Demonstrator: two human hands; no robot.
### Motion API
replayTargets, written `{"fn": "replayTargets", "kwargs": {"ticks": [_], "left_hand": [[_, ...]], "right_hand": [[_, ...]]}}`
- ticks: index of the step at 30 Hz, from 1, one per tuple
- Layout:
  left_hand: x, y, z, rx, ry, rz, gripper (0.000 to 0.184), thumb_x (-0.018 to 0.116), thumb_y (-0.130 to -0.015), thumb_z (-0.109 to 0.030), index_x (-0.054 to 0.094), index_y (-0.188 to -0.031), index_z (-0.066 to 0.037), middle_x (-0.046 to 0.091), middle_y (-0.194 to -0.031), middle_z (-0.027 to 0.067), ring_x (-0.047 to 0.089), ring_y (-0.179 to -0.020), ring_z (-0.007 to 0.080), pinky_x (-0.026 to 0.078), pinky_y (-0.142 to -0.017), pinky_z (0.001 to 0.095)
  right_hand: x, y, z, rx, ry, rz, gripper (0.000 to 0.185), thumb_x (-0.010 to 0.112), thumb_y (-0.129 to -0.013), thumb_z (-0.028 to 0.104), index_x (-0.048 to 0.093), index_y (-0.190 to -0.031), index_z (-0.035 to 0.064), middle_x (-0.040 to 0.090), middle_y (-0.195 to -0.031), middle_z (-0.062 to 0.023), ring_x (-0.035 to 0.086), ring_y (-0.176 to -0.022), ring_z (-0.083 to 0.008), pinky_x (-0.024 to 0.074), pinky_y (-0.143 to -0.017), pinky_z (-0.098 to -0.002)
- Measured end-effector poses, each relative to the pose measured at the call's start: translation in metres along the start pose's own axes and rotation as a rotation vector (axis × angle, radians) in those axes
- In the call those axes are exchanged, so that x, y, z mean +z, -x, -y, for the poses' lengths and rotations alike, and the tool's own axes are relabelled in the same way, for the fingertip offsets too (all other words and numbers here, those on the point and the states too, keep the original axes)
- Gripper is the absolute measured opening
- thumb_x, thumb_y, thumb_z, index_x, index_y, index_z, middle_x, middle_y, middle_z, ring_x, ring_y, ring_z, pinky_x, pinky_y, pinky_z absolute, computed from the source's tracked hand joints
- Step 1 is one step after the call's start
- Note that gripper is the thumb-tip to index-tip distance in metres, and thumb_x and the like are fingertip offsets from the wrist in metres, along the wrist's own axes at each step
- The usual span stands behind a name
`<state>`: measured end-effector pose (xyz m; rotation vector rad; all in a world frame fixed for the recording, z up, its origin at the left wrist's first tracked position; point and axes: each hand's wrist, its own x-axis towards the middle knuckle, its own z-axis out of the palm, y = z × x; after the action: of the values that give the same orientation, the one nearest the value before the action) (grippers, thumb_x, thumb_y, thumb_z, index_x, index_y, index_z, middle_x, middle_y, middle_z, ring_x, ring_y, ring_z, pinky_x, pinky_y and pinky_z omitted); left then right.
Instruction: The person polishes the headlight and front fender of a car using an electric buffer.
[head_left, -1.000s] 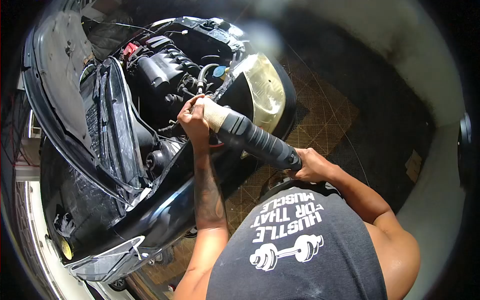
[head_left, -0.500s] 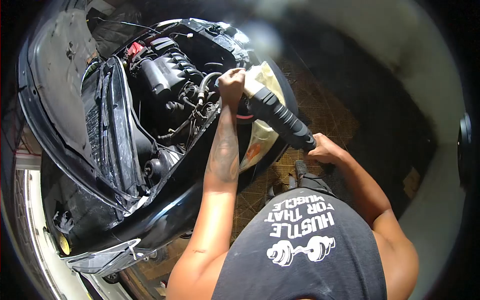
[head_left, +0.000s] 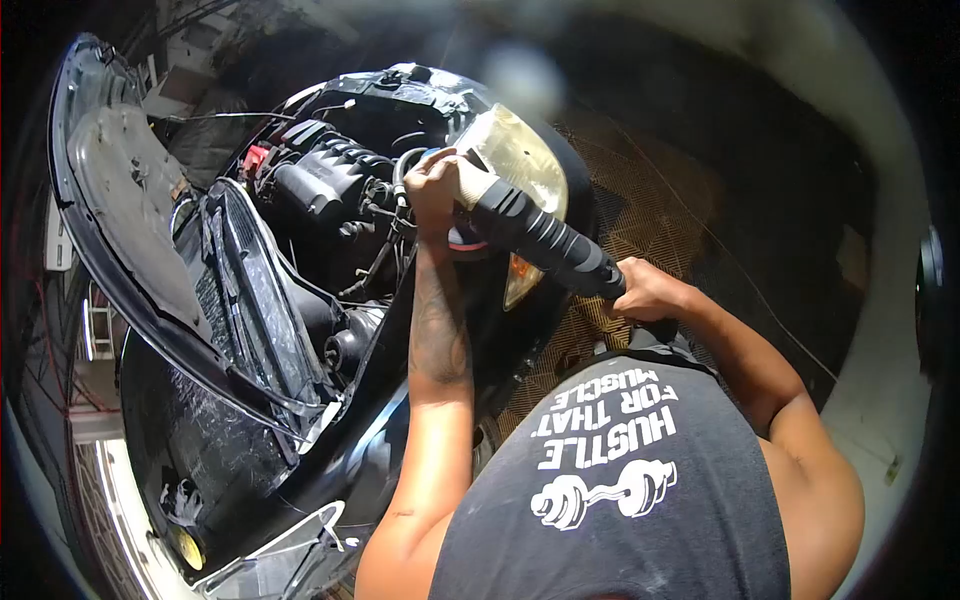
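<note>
- The black, ribbed, cylindrical power tool has a cream-coloured head cover; a red-orange edge shows beneath its head end.
- It slants between both hands, over the black car's front corner, beside the yellowed, clear-plastic headlight.
- The right hand wraps its rear end; the left hand curls against the cream cover, its full grip hidden.
- The open engine bay borders the left hand; brown patterned floor lies open beyond the headlight.
</note>
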<state>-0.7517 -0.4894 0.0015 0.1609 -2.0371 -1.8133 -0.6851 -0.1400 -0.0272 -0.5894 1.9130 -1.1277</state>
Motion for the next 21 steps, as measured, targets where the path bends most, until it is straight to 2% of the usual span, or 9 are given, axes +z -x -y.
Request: {"fn": "replayTargets", "kwargs": {"ticks": [1, 2, 6, 11, 13, 16, 18, 21], "left_hand": [[-0.007, 0.004, 0.0, -0.089, 0.109, -0.004, 0.028, 0.061, -0.082, -0.008, 0.07, -0.101, 0.01, 0.074, -0.091, 0.016, 0.069, -0.082, 0.0187, 0.054, -0.078, 0.0265], [-0.014, 0.011, 0.002, -0.084, 0.119, -0.004, 0.028, 0.061, -0.082, -0.008, 0.07, -0.101, 0.01, 0.074, -0.092, 0.0165, 0.07, -0.083, 0.0193, 0.054, -0.079, 0.0267], [-0.044, 0.045, -0.018, -0.095, 0.164, -0.003, 0.027, 0.06, -0.083, -0.007, 0.069, -0.101, 0.01, 0.074, -0.094, 0.0183, 0.071, -0.084, 0.021, 0.055, -0.08, 0.0278], [-0.075, 0.094, -0.045, -0.079, 0.214, -0.031, 0.029, 0.056, -0.085, -0.005, 0.065, -0.106, 0.013, 0.073, -0.095, 0.0207, 0.071, -0.082, 0.0228, 0.057, -0.077, 0.0297], [-0.082, 0.112, -0.055, -0.04, 0.215, -0.064, 0.029, 0.055, -0.086, -0.005, 0.065, -0.106, 0.013, 0.072, -0.094, 0.0203, 0.07, -0.08, 0.0232, 0.057, -0.076, 0.0303], [-0.086, 0.125, -0.061, -0.029, 0.196, -0.115, 0.027, 0.055, -0.087, -0.005, 0.066, -0.105, 0.012, 0.073, -0.093, 0.0202, 0.07, -0.079, 0.0225, 0.057, -0.075, 0.03], [-0.089, 0.12, -0.056, 0.052, 0.061, -0.104, 0.029, 0.055, -0.087, -0.008, 0.063, -0.106, 0.013, 0.071, -0.093, 0.0231, 0.07, -0.079, 0.0278, 0.059, -0.075, 0.0366], [-0.079, 0.106, -0.041, 0.027, 0.114, -0.152, 0.028, 0.054, -0.088, -0.008, 0.063, -0.105, 0.013, 0.071, -0.091, 0.0224, 0.07, -0.079, 0.027, 0.059, -0.075, 0.036]], "right_hand": [[0.01, 0.007, 0.002, -0.02, 0.035, -0.005, 0.028, 0.071, -0.069, 0.019, 0.061, -0.079, -0.0047, 0.065, -0.066, -0.0125, 0.063, -0.061, -0.0179, 0.0505, -0.059, -0.0356], [0.022, 0.015, 0.004, -0.094, 0.048, -0.047, 0.028, 0.07, -0.069, 0.018, 0.061, -0.081, -0.0061, 0.066, -0.067, -0.0144, 0.064, -0.063, -0.0206, 0.0518, -0.063, -0.0376], [0.065, 0.034, 0.01, -0.168, 0.073, -0.063, 0.024, 0.066, -0.069, 0.013, 0.062, -0.083, -0.0064, 0.066, -0.069, -0.018, 0.066, -0.065, -0.0229, 0.0524, -0.065, -0.0402], [0.097, 0.06, 0.029, -0.081, 0.109, -0.005, 0.024, 0.064, -0.068, 0.012, 0.063, -0.083, -0.0065, 0.064, -0.066, -0.018, 0.066, -0.062, -0.0267, 0.0516, -0.061, -0.0419], [0.106, 0.062, 0.028, -0.078, 0.137, 0.019, 0.03, 0.074, -0.07, 0.017, 0.06, -0.087, -0.0043, 0.066, -0.072, -0.0125, 0.063, -0.066, -0.0179, 0.0511, -0.062, -0.0357], [0.104, 0.065, 0.032, -0.082, 0.127, 0.03, 0.03, 0.073, -0.07, 0.016, 0.06, -0.089, -0.0039, 0.065, -0.072, -0.0107, 0.062, -0.065, -0.0169, 0.0509, -0.061, -0.0353], [0.102, 0.064, 0.032, -0.107, 0.092, 0.016, 0.03, 0.073, -0.07, 0.016, 0.06, -0.088, -0.004, 0.065, -0.071, -0.0102, 0.062, -0.065, -0.0165, 0.0509, -0.061, -0.035], [0.084, 0.056, 0.032, -0.109, 0.14, 0.035, 0.028, 0.073, -0.07, 0.015, 0.06, -0.086, -0.0037, 0.065, -0.07, -0.0092, 0.062, -0.064, -0.0159, 0.0508, -0.061, -0.0347]]}}
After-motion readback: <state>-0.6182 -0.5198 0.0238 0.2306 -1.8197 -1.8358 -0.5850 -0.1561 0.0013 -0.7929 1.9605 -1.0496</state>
